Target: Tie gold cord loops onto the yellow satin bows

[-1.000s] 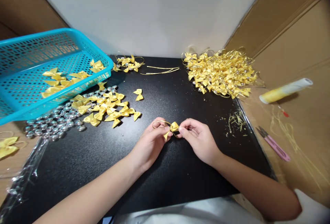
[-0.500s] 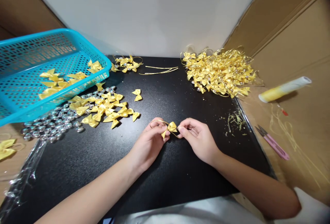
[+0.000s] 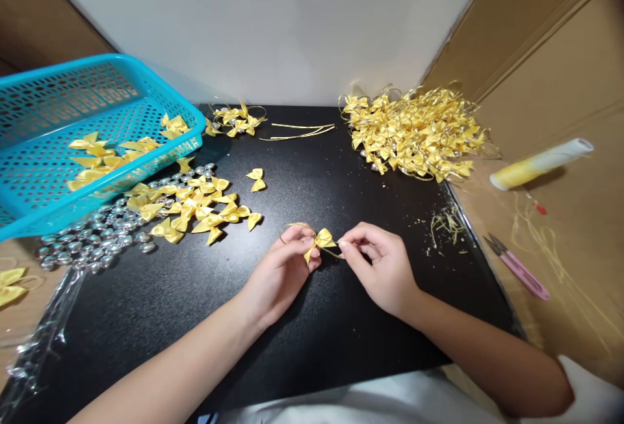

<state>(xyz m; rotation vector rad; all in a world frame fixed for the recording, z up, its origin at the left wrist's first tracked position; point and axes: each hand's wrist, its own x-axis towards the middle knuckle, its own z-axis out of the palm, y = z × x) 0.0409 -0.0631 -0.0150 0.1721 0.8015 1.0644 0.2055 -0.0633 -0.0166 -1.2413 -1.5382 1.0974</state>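
Note:
Near the middle of the black tabletop, my left hand [image 3: 288, 261] pinches a yellow satin bow [image 3: 324, 239] between thumb and fingers. A thin gold cord runs from the bow, with part of it looping over the left fingers. To the right, my right hand [image 3: 377, 261] pinches the cord's end [image 3: 335, 253] between thumb and forefinger, a short way from the bow. Several loose yellow bows [image 3: 195, 206] lie to the left of my hands, beside a heap of silvery beads [image 3: 92, 240]. Two bow shapes [image 3: 257, 179] lie apart from that group.
A blue perforated basket [image 3: 166, 95] holding some bows stands at the left. At the back right is a large pile of corded bows [image 3: 414, 134]. Cut cords [image 3: 302, 130] lie at the back; pink thread snips [image 3: 524, 273], cord scraps [image 3: 447, 225] and a white-yellow roll [image 3: 541, 164] are at the right.
My right hand has drawn slightly right, away from the bow, with the cord end. My left hand still holds the bow in nearly the same place. The whole view has shifted slightly.

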